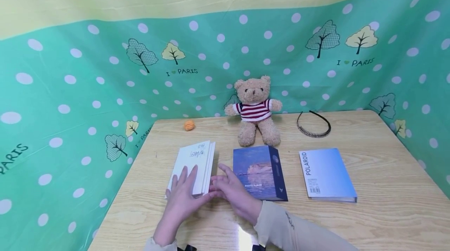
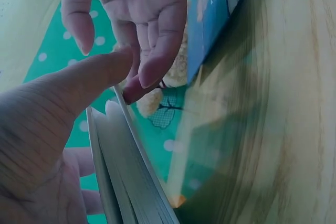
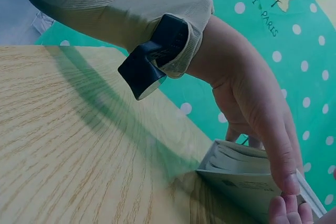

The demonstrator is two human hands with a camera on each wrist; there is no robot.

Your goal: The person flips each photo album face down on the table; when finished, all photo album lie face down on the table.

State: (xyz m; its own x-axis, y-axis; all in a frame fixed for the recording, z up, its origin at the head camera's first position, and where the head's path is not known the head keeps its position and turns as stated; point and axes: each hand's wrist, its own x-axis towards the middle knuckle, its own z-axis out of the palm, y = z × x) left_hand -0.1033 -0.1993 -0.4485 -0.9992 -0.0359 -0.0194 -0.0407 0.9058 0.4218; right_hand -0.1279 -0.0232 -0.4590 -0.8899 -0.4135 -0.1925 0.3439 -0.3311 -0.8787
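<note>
A white hardcover book [image 1: 191, 161] with dark writing on its cover lies at the left of the table. My left hand [image 1: 183, 196] rests across its lower part, fingers extended over the cover and thumb reaching past the lower right corner. In the left wrist view, the book's page edges [image 2: 126, 166] face the camera beside that thumb. My right hand [image 1: 237, 194] is at the book's right side, between it and a blue photo album [image 1: 258, 171]. Its fingertips [image 2: 152, 69] touch the edge of a cover near the left thumb, while the right thumb stands apart.
Right of the album lies a pale blue Polaroid book [image 1: 328, 174]. Behind sit a teddy bear [image 1: 254, 114] in a striped shirt, a black headband [image 1: 314, 126] and a small orange object [image 1: 189, 125]. A polka-dot cloth [image 1: 218, 63] hangs behind the wooden table [image 1: 383, 204].
</note>
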